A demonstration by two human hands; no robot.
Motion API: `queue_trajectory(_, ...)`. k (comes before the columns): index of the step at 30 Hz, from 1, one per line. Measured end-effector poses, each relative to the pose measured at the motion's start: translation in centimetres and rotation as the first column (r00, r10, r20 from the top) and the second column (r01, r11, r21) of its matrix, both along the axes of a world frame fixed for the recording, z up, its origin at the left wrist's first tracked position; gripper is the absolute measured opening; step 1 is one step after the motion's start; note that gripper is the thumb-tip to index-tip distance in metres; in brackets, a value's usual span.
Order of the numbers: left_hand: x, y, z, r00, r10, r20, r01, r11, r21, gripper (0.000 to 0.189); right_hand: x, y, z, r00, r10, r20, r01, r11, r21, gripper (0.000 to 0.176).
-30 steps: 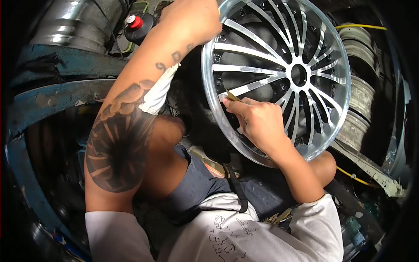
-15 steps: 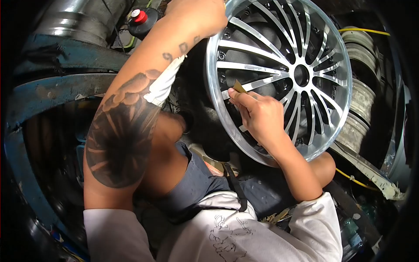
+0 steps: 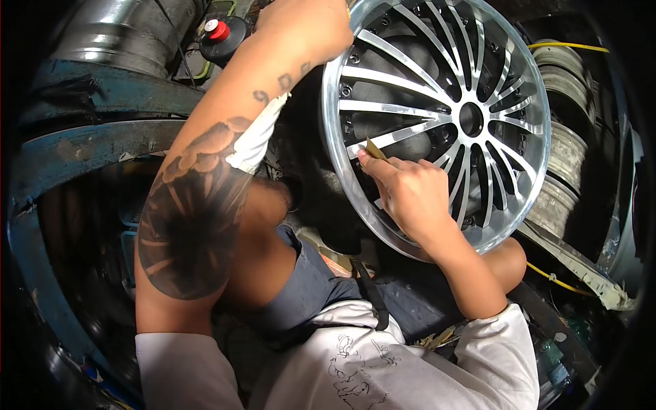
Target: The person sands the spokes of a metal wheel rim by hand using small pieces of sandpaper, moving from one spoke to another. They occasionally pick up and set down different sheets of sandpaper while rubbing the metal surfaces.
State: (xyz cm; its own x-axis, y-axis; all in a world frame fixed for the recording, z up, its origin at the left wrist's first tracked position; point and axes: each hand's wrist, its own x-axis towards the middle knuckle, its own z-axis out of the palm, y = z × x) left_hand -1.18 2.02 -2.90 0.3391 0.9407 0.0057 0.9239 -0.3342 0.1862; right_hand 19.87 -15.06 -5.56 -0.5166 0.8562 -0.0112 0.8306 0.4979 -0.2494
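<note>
A multi-spoke alloy wheel rim [image 3: 437,126] with bright spokes, dark gaps and a polished lip stands tilted before me, close to my knee. My right hand [image 3: 413,195] pinches a small folded piece of brownish sandpaper [image 3: 373,149] against the outer end of a spoke on the rim's left side. At the top, my left hand [image 3: 311,24] is curled closed by the upper left lip. The frame edge cuts it off, and its fingertips are hidden. A small yellowish sliver shows beside it; what it grips I cannot make out.
A black bottle with a red cap [image 3: 222,35] stands behind my left forearm. Blue metal beams [image 3: 102,140] and a large shiny metal cylinder [image 3: 130,34] are at left. Several grey wheels [image 3: 564,130] are stacked at right, near a yellow cord [image 3: 570,46].
My right hand and the sandpaper have shifted slightly down along the spoke's outer end. My left hand has moved slightly left. The wheel rim stays almost in place.
</note>
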Motion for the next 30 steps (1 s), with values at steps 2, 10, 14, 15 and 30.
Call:
queue_trajectory(2, -0.1, -0.5, -0.1, 0.999, 0.036, 0.014, -0.035, 0.999, -0.035, 0.028, 0.1, 0.4, -0.7, 0.996, 0.011, -0.083, -0.011, 1.0, 0.002, 0.03)
queue_trajectory(10, 0.5, -0.4, 0.5, 0.988, 0.131, 0.084, -0.123, 0.988, -0.094, 0.033, -0.2, 0.5, 0.8, 0.998, 0.05, -0.038, -0.045, 0.991, 0.125, 0.017)
queue_trajectory(14, -0.1, 0.3, -0.6, 0.994, 0.064, 0.084, -0.066, 0.998, 0.019, 0.029, 0.7, -0.4, 1.2, 0.998, 0.063, -0.01, -0.063, 0.998, -0.01, 0.02)
queue_trajectory(15, -0.2, -0.1, -0.6, 0.995, 0.043, 0.086, -0.046, 0.998, 0.037, 0.028, 0.1, -0.3, 1.9, 0.996, 0.028, -0.084, -0.029, 0.999, -0.012, 0.019)
queue_trajectory(30, -1.1, 0.2, -0.4, 0.997, -0.08, 0.023, 0.081, 0.996, -0.048, 0.028, 0.7, -0.4, 1.3, 0.992, 0.074, -0.098, -0.069, 0.996, 0.05, 0.022)
